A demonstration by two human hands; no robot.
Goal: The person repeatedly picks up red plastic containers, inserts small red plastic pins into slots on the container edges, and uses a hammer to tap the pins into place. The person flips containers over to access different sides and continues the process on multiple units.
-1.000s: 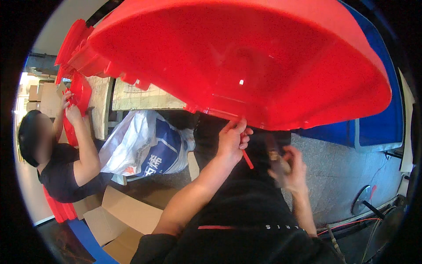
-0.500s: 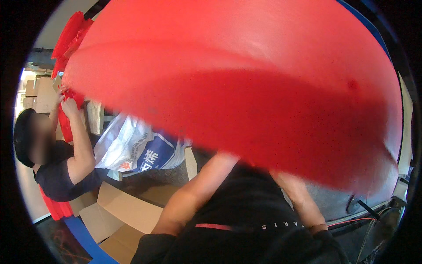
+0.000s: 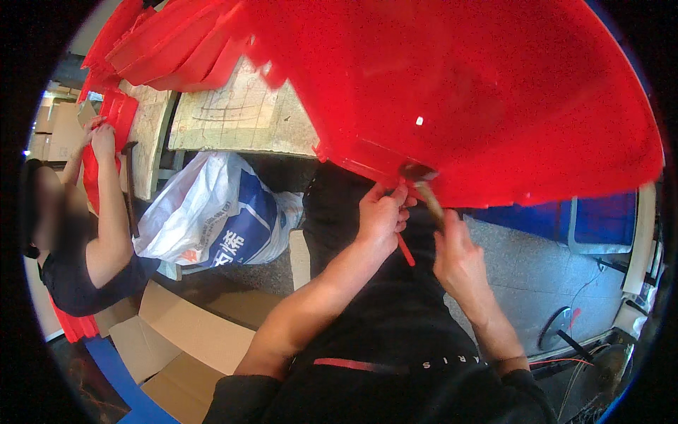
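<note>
In the view from my head, a big, curved, shiny red plastic shell (image 3: 480, 92) fills the space from 12 to 2 o'clock. Its low edge comes down close to the middle.

My left hand (image 3: 381, 222) is just right of the middle, with its fingertips up at that edge. It pinches a thin, straight red plastic stick (image 3: 405, 251), and one end pokes out below my fingers, toward 5 o'clock.

My right hand (image 3: 459, 254) is at 4 o'clock, wrapped around a hammer with a light brown handle and a dark head (image 3: 431, 201). The hammer leans toward 11 o'clock. Its head is in front of the shell's low edge, just beside my left fingertips. I can't tell if it touches the shell.

At 10 to 11 o'clock, a pile of red plastic parts (image 3: 169, 53) sits on a pale, marked desk (image 3: 226, 116). A white and blue sack (image 3: 212, 212) is at 9 o'clock. Farther out that way, another person (image 3: 85, 275) has both hands up at a long red plastic piece (image 3: 123, 116). A brown cardboard box (image 3: 201, 325) with its flaps up is at 8 o'clock. At 3 o'clock is a blue tub with a paler rim (image 3: 604, 220), over a gray floor (image 3: 526, 283).
</note>
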